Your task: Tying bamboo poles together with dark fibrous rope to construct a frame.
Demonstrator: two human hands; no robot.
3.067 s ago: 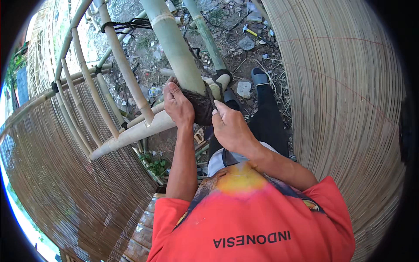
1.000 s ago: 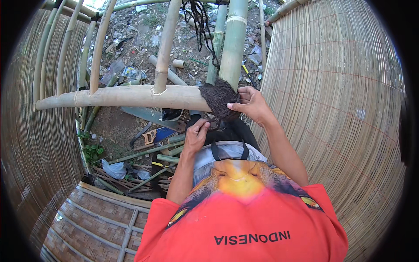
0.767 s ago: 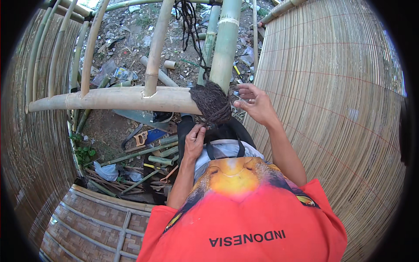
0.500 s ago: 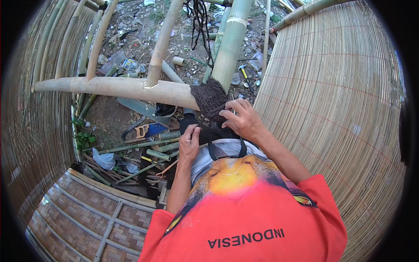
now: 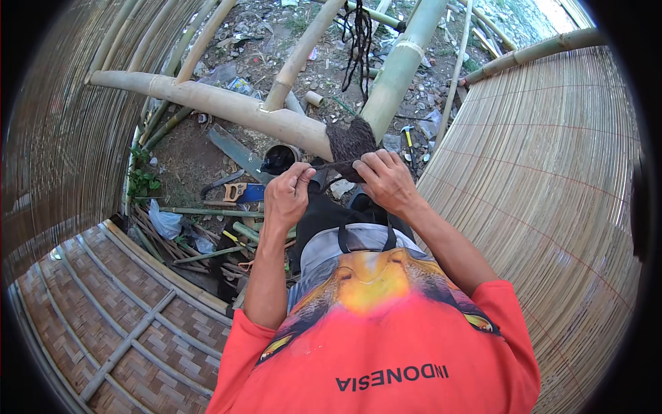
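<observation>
Dark fibre rope (image 5: 350, 139) is wound in a thick wrap around the joint where a pale horizontal bamboo pole (image 5: 227, 107) meets a green upright bamboo pole (image 5: 398, 81). My left hand (image 5: 288, 194) is closed in a pinch on the loose rope, left of and below the wrap. Against the lower right of the wrap, my right hand (image 5: 387, 181) is closed on the rope too. A short stretch of rope spans the gap between my hands. Its part inside my fingers is hidden. Loose dark rope strands (image 5: 358, 48) hang above, beside the green pole.
Below lie a handsaw (image 5: 243, 192), a hammer (image 5: 409, 141), a black bucket (image 5: 279, 159), cut bamboo pieces and a plastic bag (image 5: 165, 222). A bamboo slat screen (image 5: 531, 179) stands on the right, another (image 5: 62, 152) on the left. A woven bamboo panel (image 5: 117, 310) is at lower left.
My left hand has risen toward the wrap and now holds the rope stretched toward my right hand. My right hand stays by the wrap. The whole view has shifted.
</observation>
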